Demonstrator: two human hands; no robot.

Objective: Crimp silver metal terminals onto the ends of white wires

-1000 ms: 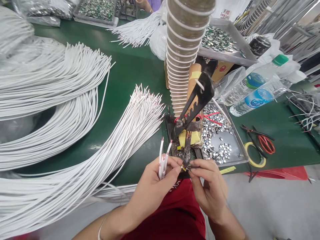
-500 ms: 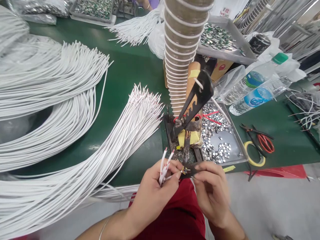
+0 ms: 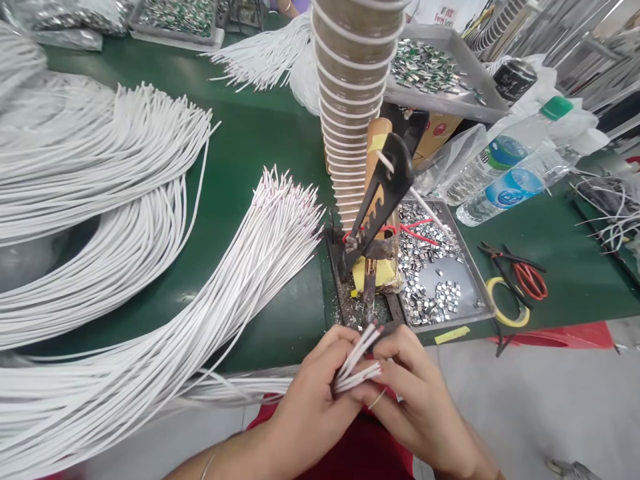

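My left hand (image 3: 313,393) and my right hand (image 3: 410,393) meet at the table's near edge, both closed on a small bunch of white wires (image 3: 357,363) with red-marked tips. The wire ends fan out up and to the right between my fingers. Just beyond them stands a black hand press tool (image 3: 375,220) with a lever, fixed on a dark base. A large sheaf of white wires (image 3: 210,300) runs from the press down to the left past my left wrist.
A grey tray (image 3: 475,280) of small metal clips sits right of the press. Red-handled scissors (image 3: 525,277), yellow tape ring (image 3: 507,300) and two water bottles (image 3: 510,180) lie further right. A tall cup stack (image 3: 353,100) rises behind. More wire bundles (image 3: 90,167) cover the left.
My hands pulled back from the press toward my body. The right hand left the press jaw and now grips the wire bunch with the left; the wires tilted from upright to pointing right.
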